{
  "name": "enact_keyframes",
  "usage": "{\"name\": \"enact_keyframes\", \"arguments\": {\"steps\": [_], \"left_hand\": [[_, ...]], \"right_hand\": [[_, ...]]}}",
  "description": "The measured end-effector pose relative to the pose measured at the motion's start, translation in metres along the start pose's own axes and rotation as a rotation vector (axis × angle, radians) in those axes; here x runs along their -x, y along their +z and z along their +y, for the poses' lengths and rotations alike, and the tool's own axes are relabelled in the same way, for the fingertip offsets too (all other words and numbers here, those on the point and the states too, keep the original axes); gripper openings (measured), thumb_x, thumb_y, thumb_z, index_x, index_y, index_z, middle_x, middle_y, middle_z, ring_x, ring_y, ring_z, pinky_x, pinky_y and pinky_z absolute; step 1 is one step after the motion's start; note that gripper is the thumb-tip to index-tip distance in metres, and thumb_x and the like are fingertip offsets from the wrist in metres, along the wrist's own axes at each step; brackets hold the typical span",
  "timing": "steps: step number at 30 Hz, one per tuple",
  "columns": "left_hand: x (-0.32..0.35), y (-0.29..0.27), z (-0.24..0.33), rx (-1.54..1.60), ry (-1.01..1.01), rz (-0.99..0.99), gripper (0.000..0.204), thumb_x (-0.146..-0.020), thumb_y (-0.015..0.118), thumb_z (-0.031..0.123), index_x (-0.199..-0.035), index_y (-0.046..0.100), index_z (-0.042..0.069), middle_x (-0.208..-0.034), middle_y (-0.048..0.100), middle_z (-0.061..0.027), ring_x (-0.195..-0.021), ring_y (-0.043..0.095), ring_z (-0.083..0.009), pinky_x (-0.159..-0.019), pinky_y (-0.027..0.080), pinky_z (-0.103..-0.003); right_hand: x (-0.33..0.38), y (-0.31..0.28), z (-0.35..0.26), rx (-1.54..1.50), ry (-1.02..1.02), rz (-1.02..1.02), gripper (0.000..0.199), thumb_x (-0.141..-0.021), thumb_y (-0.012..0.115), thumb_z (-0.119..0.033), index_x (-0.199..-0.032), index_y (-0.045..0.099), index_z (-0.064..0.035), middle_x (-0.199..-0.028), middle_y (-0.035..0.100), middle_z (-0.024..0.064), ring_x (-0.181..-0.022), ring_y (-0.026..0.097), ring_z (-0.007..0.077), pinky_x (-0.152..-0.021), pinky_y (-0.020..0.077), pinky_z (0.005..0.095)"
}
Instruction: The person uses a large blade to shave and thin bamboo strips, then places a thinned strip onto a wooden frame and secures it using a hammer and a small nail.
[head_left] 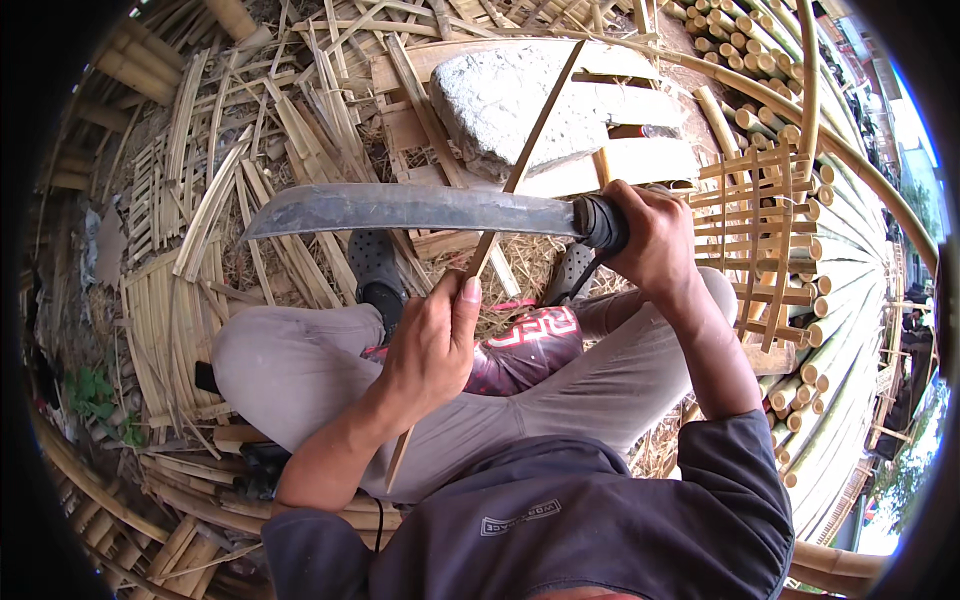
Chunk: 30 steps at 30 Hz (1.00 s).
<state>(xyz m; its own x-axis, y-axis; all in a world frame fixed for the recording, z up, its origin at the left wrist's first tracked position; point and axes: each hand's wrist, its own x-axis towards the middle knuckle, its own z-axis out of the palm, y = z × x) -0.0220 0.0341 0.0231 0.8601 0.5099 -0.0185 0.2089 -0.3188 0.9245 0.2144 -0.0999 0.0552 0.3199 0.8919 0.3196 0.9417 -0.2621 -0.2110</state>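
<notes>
A long machete with a broad dark blade lies level across the view, its tip pointing left. My right hand is closed round its black-wrapped handle. In my left hand a thin bamboo strip is gripped between thumb and fingers. The strip slants from the far middle down past my wrist, its lower end over my left thigh. Blade and strip cross just beyond my left thumb, the blade apart from my fingers. Whether the edge bites into the strip cannot be made out.
A big pale stone rests on wooden boards beyond my feet. Split bamboo strips litter the ground at left. To the right stand a bamboo lattice and stacked bamboo poles. A dark red cloth lies between my legs.
</notes>
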Motion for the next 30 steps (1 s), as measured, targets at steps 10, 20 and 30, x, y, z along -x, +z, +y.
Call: {"name": "enact_keyframes", "arguments": {"steps": [10, 20, 30], "left_hand": [[0.022, 0.012, -0.004, 0.103, 0.065, -0.160, 0.032, -0.108, 0.041, 0.026, -0.099, 0.056, -0.001, -0.062, 0.055, -0.0213, -0.059, 0.058, -0.0449, -0.055, 0.041, -0.049], [0.001, -0.014, 0.031, 0.486, -0.110, -0.456, 0.048, -0.111, 0.030, 0.037, -0.099, 0.059, 0.001, -0.056, 0.038, 0.0033, -0.051, 0.036, -0.0050, -0.051, 0.033, -0.027], [-0.013, 0.009, 0.021, 0.557, -0.243, -0.468, 0.063, -0.109, 0.019, 0.053, -0.105, 0.056, 0.002, -0.054, 0.038, 0.0039, -0.044, 0.034, -0.0042, -0.041, 0.032, -0.022]], "right_hand": [[-0.004, -0.039, 0.096, 0.433, 0.380, 0.165, 0.010, -0.084, 0.068, -0.017, -0.089, 0.067, -0.0082, -0.069, 0.068, 0.0159, -0.067, 0.070, 0.0357, -0.061, 0.0546, 0.0458], [0.057, -0.033, 0.076, -0.032, 0.576, 0.168, 0.033, -0.080, 0.083, -0.023, -0.101, 0.071, -0.0008, -0.078, 0.071, 0.0146, -0.069, 0.070, 0.0235, -0.065, 0.0530, 0.0351], [0.068, -0.048, 0.062, -0.724, 0.581, 0.488, 0.023, -0.083, 0.081, -0.011, -0.095, 0.065, -0.0011, -0.078, 0.064, 0.0016, -0.059, 0.055, 0.0082, -0.053, 0.0440, 0.0248]]}}
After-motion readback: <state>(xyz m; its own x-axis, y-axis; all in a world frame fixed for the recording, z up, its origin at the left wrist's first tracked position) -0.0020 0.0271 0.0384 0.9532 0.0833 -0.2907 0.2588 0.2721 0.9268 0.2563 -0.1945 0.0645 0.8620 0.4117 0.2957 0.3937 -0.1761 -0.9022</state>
